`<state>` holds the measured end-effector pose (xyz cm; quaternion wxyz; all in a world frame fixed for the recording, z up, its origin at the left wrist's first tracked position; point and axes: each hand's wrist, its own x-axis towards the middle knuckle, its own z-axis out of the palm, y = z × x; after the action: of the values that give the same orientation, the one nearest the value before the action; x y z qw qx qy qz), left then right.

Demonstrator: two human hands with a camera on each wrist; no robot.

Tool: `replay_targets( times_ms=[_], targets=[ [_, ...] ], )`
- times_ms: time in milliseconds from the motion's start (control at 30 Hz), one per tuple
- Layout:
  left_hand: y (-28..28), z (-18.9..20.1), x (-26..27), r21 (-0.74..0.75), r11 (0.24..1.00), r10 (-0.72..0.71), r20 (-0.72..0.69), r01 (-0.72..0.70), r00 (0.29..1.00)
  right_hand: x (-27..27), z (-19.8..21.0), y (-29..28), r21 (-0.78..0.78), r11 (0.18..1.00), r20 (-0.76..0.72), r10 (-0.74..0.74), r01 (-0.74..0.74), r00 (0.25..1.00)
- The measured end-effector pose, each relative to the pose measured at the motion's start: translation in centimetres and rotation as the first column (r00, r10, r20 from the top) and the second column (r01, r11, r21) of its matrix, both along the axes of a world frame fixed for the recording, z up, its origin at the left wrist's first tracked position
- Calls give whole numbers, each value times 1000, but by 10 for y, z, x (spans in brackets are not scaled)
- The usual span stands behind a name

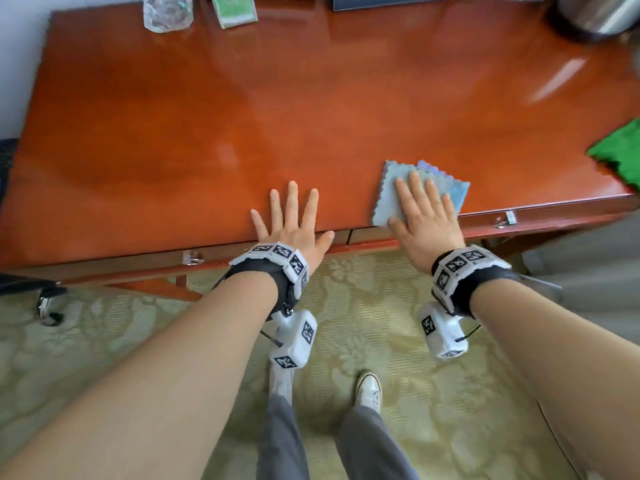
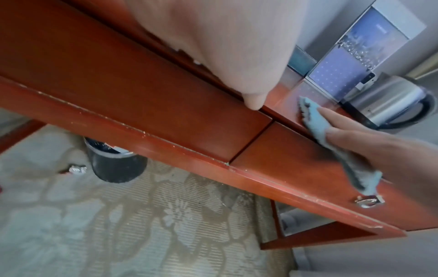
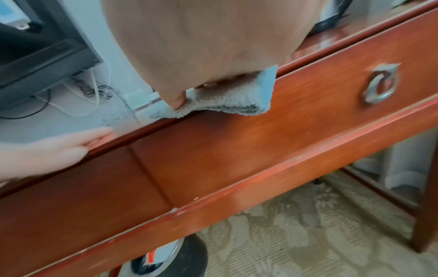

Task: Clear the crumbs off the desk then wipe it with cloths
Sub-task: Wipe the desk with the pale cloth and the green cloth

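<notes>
The red-brown desk fills the head view, and no crumbs show on it. A light blue cloth lies at the near edge, right of centre, its lower part drooping over the drawer front. My right hand lies flat on the blue cloth with straight fingers pressing it down. My left hand rests flat on the bare desktop beside it, fingers spread, thumb at the front edge. A green cloth sits at the desk's right edge.
A clear glass dish and a green packet stand at the back left, a steel kettle at the back right. Drawer pulls sit below the front edge. A dark bin stands on the patterned carpet under the desk.
</notes>
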<state>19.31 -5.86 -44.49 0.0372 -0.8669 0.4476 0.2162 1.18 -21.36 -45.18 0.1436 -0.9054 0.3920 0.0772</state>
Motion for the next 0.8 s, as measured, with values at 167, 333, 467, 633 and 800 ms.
replay_targets(
  times_ms=[167,333,467,633,800],
  targets=[
    [-5,5,6,68,997,48,-66,-44,997,-8,3,-27,21,990,-74,-137,139,988],
    [-15,16,2,79,992,107,-88,-100,990,44,11,8,59,997,-105,-50,57,993],
    [-16,11,-3,38,992,117,-23,-116,993,70,7,49,45,982,-59,187,-184,981],
    [-13,11,1,49,992,118,-43,-116,992,44,0,40,0,948,-74,318,-319,945],
    [-13,10,-2,53,992,115,-42,-113,992,1,1,-22,18,999,-55,43,-42,998]
  ],
)
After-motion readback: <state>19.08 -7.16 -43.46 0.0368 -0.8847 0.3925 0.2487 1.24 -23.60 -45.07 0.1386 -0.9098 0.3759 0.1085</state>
